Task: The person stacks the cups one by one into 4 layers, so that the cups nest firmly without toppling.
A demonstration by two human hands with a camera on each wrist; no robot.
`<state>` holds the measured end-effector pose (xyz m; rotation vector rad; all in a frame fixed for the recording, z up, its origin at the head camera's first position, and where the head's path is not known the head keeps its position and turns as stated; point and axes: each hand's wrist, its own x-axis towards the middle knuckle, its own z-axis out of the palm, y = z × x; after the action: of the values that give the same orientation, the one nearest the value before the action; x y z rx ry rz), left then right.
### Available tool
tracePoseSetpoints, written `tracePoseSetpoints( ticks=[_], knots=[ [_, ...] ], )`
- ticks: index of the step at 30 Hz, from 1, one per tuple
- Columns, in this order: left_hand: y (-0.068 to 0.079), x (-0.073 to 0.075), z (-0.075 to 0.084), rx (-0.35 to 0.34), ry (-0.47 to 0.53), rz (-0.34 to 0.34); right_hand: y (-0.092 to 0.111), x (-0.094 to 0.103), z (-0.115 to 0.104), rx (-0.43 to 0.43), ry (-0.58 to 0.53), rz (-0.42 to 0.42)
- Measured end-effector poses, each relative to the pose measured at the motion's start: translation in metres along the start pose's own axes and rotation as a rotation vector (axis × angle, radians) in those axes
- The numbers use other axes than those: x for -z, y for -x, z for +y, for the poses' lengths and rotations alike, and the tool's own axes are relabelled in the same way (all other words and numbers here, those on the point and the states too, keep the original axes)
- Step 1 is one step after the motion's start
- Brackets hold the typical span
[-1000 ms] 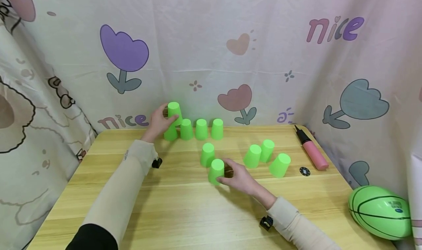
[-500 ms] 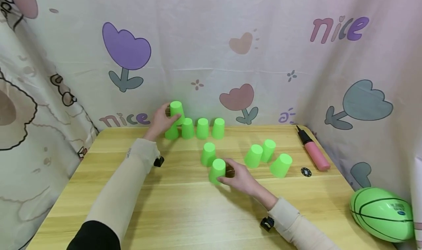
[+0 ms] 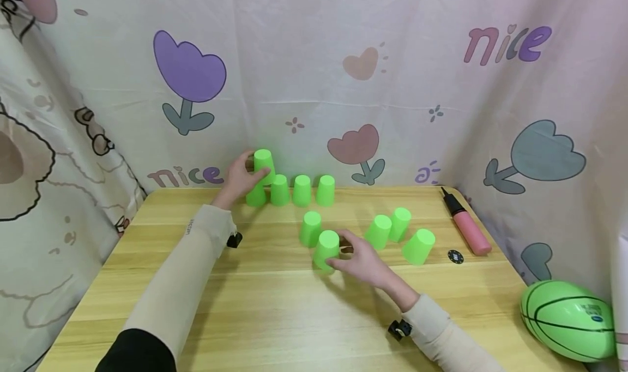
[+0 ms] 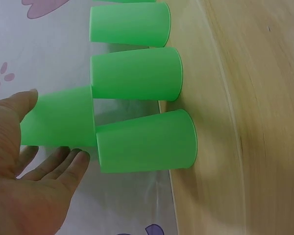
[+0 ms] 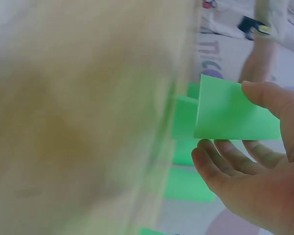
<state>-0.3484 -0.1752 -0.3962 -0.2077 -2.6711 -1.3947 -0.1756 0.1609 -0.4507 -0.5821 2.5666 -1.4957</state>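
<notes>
At the back left, my left hand (image 3: 240, 178) grips an upside-down green plastic cup (image 3: 263, 165), thumb on one side and fingers on the other. In the left wrist view this cup's rim sits across the tops of two neighbouring cups, a near one (image 4: 147, 142) and a farther one (image 4: 137, 73). My right hand (image 3: 363, 260) holds another upside-down green cup (image 3: 326, 249) at the middle of the table, between thumb and fingers. In the right wrist view that cup (image 5: 235, 110) appears raised off the wood. Just behind it stands one more green cup (image 3: 311, 229).
Several green cups form a row along the back edge, including a right-end cup (image 3: 326, 191). Three more cups (image 3: 378, 232) stand right of centre. A pink hand pump (image 3: 468, 227), a black round chip (image 3: 455, 257) and a green ball (image 3: 568, 320) are farther right. A patterned curtain (image 3: 275, 55) hangs behind.
My right hand has lifted its cup slightly and shifted it a little to the right. My left hand stays at the same place on its cup.
</notes>
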Motion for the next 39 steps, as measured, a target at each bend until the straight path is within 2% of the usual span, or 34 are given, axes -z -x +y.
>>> tracePoseSetpoints(
  ticks=[5,12,16,24,31,39],
  knots=[
    [0.004,0.003,-0.002,-0.004,0.021,-0.002,-0.001,0.014,-0.012,0.03,0.033,0.045],
    [0.012,0.008,-0.007,0.013,-0.02,0.007,-0.005,0.032,-0.023,0.107,0.06,0.106],
    [0.021,0.013,-0.011,0.013,-0.026,0.017,-0.012,0.039,-0.029,0.121,0.056,0.129],
    [0.042,0.014,-0.017,-0.016,0.013,0.007,-0.034,0.051,-0.036,0.079,0.049,0.153],
    [0.063,0.011,-0.018,-0.026,0.064,-0.03,-0.057,0.054,-0.038,0.082,0.048,0.152],
    [0.081,-0.002,-0.016,-0.107,0.068,-0.038,-0.086,0.051,-0.039,0.09,0.05,0.168]
  ],
)
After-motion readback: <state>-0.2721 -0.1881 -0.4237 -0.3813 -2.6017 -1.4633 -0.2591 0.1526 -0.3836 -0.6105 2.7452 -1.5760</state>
